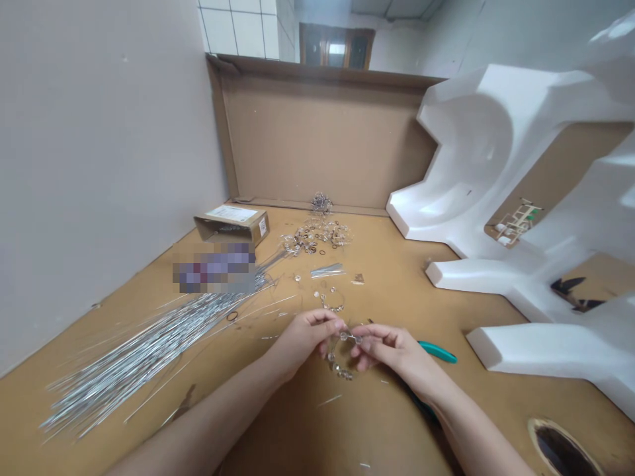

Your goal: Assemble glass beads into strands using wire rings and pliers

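Observation:
My left hand (306,337) and my right hand (391,350) meet low over the brown cardboard surface (397,277), fingers pinched together. Between them hangs a thin wire strung with small clear beads (342,367), which both hands grip. My right hand also holds teal-handled pliers (439,352), whose handle sticks out to the right. Just beyond the fingers lies a small curved beaded wire piece (331,301).
A long bundle of silver wires (149,350) fans out at the left. A pile of rings and beads (317,237) lies farther back beside a small cardboard box (233,223). White foam packing (520,218) fills the right side. An upright cardboard sheet (322,139) stands behind.

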Action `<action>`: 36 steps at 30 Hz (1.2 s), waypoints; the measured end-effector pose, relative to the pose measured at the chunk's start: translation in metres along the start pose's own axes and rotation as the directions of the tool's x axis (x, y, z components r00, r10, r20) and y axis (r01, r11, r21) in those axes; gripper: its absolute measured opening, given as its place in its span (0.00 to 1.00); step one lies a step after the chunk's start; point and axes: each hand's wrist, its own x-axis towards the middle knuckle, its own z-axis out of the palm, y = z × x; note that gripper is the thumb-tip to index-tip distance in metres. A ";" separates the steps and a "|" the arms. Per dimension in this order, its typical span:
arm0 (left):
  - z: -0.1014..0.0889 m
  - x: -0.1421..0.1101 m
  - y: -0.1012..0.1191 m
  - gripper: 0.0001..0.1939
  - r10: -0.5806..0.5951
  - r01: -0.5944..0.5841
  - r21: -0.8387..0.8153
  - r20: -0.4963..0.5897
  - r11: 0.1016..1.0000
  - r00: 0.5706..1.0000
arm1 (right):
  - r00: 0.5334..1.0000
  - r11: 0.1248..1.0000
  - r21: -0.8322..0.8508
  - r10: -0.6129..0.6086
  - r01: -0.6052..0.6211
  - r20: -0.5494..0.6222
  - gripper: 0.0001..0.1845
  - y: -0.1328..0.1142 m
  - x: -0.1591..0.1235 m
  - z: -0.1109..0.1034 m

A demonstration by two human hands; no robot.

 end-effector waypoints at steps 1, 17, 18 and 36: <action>0.000 0.000 0.000 0.10 -0.005 0.005 -0.010 0.010 1.000 1.000 | 1.000 1.000 -0.020 -0.005 0.005 0.008 0.15 0.000 0.000 0.000; 0.002 0.003 -0.010 0.12 -0.028 0.033 0.067 -0.086 0.997 0.996 | 0.998 0.977 0.212 -0.020 0.031 -0.054 0.18 0.002 0.005 0.005; 0.002 0.004 -0.013 0.12 -0.022 0.026 0.038 -0.097 0.999 0.995 | 0.998 0.978 0.207 -0.025 0.037 -0.060 0.19 0.002 0.006 0.005; 0.007 -0.001 -0.001 0.11 0.001 -0.029 -0.326 -0.086 0.945 0.996 | 0.999 0.993 0.116 0.001 0.005 -0.046 0.13 0.011 0.011 0.019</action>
